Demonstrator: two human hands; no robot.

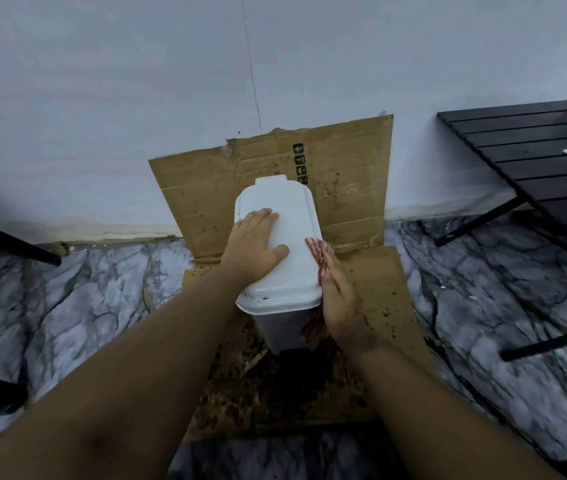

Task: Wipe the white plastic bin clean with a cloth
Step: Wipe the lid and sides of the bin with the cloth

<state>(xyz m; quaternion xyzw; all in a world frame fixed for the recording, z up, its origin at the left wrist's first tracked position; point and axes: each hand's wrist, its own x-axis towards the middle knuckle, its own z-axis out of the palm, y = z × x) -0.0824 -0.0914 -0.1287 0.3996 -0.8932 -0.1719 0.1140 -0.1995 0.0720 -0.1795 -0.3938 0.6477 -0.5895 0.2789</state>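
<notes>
The white plastic bin (285, 206) stands upright on stained cardboard, its lid closed. A few dark specks mark the lid's near edge. My left hand (256, 245) lies flat on the lid's left side, fingers together and thumb spread. My right hand (339, 303) presses a red-and-white checked cloth (316, 252) against the bin's right side. The cloth shows above my fingers and again below the lid rim; the rest of it is hidden behind my hand.
A flattened cardboard sheet (354, 188) leans on the white wall and runs under the bin over the marble-patterned floor (102, 289). A black slatted table (534, 157) stands at the right. Dark furniture legs (8, 242) cross at the left.
</notes>
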